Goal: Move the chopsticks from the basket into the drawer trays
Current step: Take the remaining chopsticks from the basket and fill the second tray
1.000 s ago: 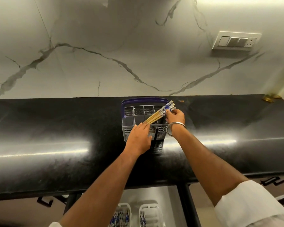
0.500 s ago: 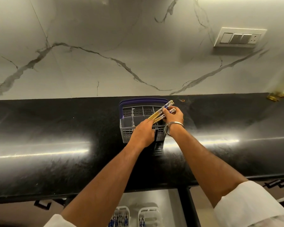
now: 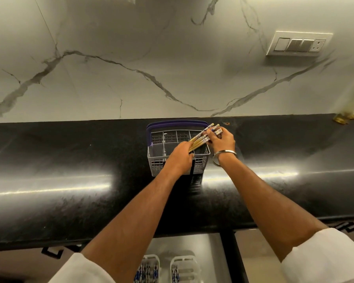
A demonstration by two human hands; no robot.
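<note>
A grey slotted basket (image 3: 158, 160) with a purple handle stands on the black counter (image 3: 70, 180) near the wall. A bundle of chopsticks (image 3: 202, 135), wooden with blue-and-white patterned ends, leans out of its right compartment. My left hand (image 3: 179, 158) closes around the wooden lower part of the bundle, over the basket. My right hand (image 3: 221, 139), with a metal bangle at the wrist, pinches the patterned upper ends. Below the counter edge an open drawer holds two white trays (image 3: 184, 268); the left tray (image 3: 148, 269) has chopsticks lying in it.
A marble-patterned wall rises behind the counter, with a switch plate (image 3: 298, 43) at the upper right. A small brass object (image 3: 343, 118) sits at the counter's far right corner. A dark vertical divider (image 3: 227, 260) runs beside the drawer.
My left hand has moved forward from the basket's front rim onto the chopsticks and closed on them. My right hand has shifted its fingers along the patterned ends.
</note>
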